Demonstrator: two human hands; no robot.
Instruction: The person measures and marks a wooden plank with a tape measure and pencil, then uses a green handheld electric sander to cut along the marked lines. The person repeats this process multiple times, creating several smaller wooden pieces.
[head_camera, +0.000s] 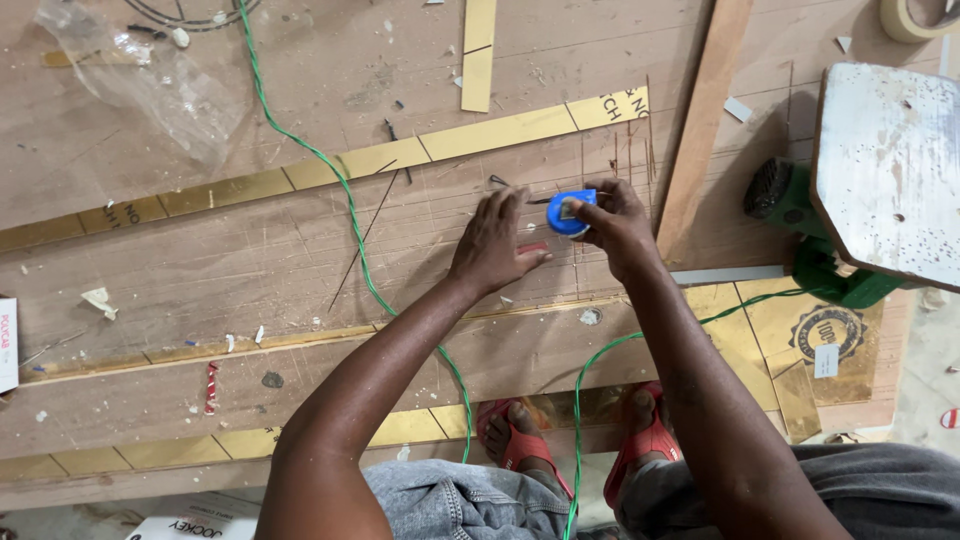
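My right hand (618, 222) grips a small round blue tape measure (568, 213) held just above a scratched plywood board (250, 260). My left hand (495, 245) lies flat on the board right beside it, fingers spread and pointing toward the tape measure. A small red piece (533, 247) shows on the board by my left fingertips. Both forearms reach in from the bottom of the view.
Long brass-coloured strips (400, 155) cross the board. A twisted green cable (340, 180) runs from the top down between my knees. A green power tool (800, 220) sits under a white panel (890, 170) at right. A clear plastic bag (160, 80) lies top left.
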